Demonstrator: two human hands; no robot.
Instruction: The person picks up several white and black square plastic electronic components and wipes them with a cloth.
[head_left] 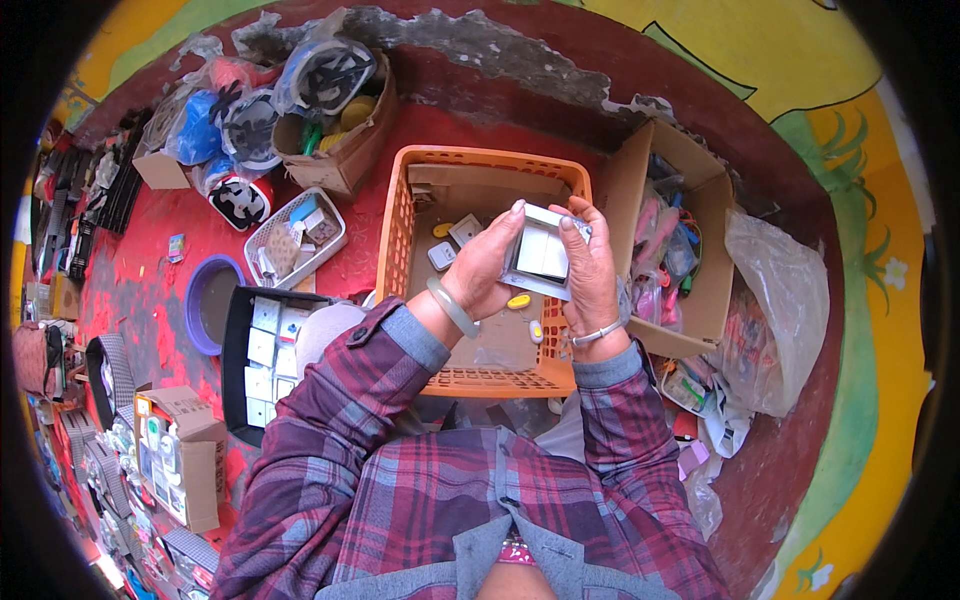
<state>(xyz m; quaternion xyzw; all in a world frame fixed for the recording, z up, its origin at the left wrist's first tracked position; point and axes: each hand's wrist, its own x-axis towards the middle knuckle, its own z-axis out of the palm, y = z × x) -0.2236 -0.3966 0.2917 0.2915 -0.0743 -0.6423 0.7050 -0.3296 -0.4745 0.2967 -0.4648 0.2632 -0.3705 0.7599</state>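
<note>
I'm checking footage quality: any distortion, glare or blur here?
Head view: black corners, fisheye bending toward the rim; head view: pale glare along the left rim, where clutter is hard to make out; head view: small box between left hand and right hand looks fairly sharp.

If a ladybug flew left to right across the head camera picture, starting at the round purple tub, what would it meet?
Purple tub → little white basket → small white box → big cardboard box → clear plastic bag.
</note>
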